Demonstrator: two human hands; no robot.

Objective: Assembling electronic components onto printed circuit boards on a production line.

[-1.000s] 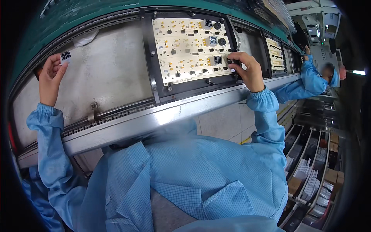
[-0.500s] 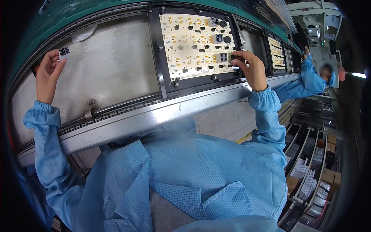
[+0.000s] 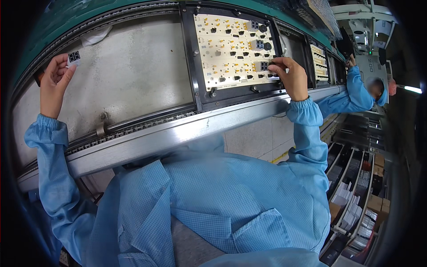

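Between the thumb and fingers of my left hand (image 3: 57, 80) is a small white two-digit display module (image 3: 74, 58), held up over the grey bed of the line. My right hand (image 3: 291, 75) is at the right end of the lowest row on a pale circuit board panel (image 3: 222, 84). Its thumb and fingers close round a black round component, now mostly hidden by them, next to a seated two-digit display (image 3: 264, 66). Two more displays (image 3: 257, 44) sit in the rows above, each with a black round component (image 3: 267, 46) beside it.
A black frame (image 3: 200, 95) holds the panel on the conveyor, with a metal rail (image 3: 178, 129) along the near side. A second panel (image 3: 319, 62) lies further right, near a co-worker in blue (image 3: 356, 95). Racks with boxes (image 3: 356, 200) stand at the lower right.
The framed panel has slid a little to the right. My right hand has shifted slightly with it, its fingertips now covering the black component. The left hand keeps its display module almost still.
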